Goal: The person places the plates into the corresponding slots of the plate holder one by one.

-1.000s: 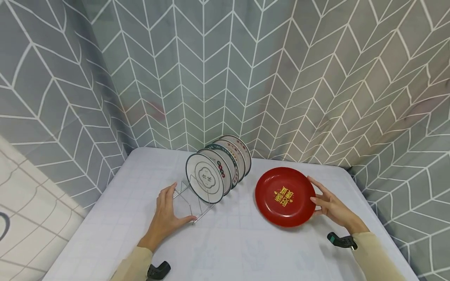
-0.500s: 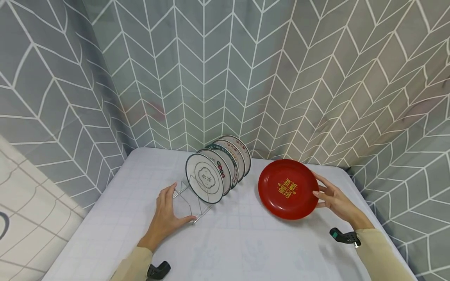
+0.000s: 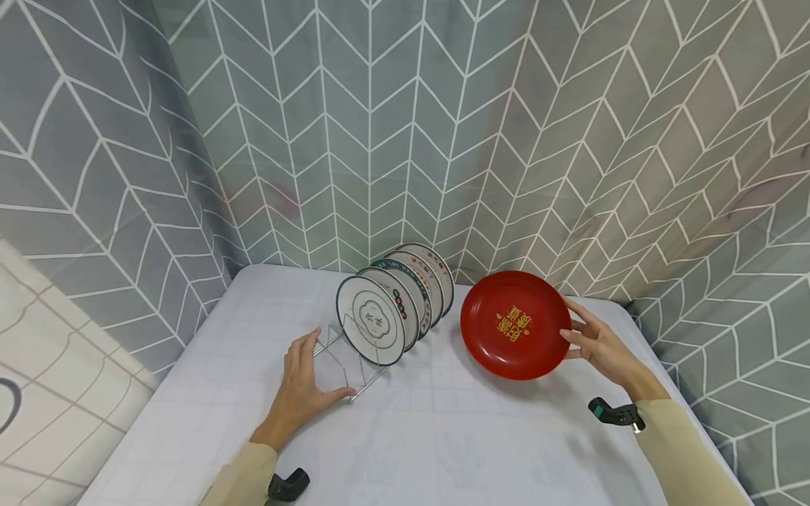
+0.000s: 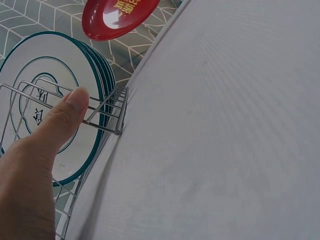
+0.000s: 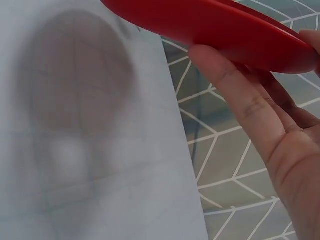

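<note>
A silver wire dish rack (image 3: 369, 384) stands on the table, and my left hand (image 3: 299, 395) holds its near end, thumb on one side bar and fingers at the other. In the left wrist view the thumb presses on the rack's wires (image 4: 120, 107). Several white plates with dark rims lean upright in the rack, the frontmost plate (image 3: 370, 320) facing my left hand. My right hand (image 3: 601, 355) pinches the right edge of a red plate (image 3: 487, 330) with yellow characters. The right wrist view shows fingers beneath the plate (image 5: 200, 25), which is raised above the table.
A white cloth covers the table (image 3: 443, 450). Grey patterned curtains (image 3: 380, 140) hang close behind it and at both sides. A shadow (image 5: 75, 75) falls on the cloth below the red plate.
The red plate has gone up and away from me in my right hand, and most recently a little to the left. My left hand stays on the dish rack.
</note>
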`<state>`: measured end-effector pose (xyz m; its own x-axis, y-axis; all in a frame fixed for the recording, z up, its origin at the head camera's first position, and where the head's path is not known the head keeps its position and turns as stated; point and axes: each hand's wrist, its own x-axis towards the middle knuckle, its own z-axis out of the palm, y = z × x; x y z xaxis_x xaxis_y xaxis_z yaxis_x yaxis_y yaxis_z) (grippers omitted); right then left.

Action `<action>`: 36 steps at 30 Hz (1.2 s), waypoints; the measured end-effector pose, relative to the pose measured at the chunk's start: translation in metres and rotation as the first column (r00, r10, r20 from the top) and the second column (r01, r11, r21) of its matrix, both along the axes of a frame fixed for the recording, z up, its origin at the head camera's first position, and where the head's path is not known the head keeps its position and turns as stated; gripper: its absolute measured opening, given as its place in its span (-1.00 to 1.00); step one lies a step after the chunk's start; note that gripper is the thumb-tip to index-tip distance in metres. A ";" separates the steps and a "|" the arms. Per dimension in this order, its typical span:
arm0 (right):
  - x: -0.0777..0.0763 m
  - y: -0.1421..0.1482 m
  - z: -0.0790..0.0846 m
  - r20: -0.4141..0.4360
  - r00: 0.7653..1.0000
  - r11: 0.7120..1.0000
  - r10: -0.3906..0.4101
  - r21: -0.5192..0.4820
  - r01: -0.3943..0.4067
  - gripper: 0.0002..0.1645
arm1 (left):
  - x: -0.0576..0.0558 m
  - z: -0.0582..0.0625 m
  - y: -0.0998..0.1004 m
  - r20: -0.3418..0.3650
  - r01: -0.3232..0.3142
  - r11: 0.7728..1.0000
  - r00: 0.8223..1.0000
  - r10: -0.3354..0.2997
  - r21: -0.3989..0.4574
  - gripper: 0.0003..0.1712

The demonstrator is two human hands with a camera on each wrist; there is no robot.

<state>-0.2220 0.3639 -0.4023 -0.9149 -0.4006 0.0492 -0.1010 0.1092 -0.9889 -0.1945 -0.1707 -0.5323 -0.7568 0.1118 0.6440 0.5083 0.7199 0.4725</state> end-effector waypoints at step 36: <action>-0.098 -0.094 0.090 -0.063 0.998 0.961 -0.008 0.277 0.025 -0.17 | 0.001 0.003 0.001 0.033 -0.011 1.000 0.999 0.011 -0.006 0.53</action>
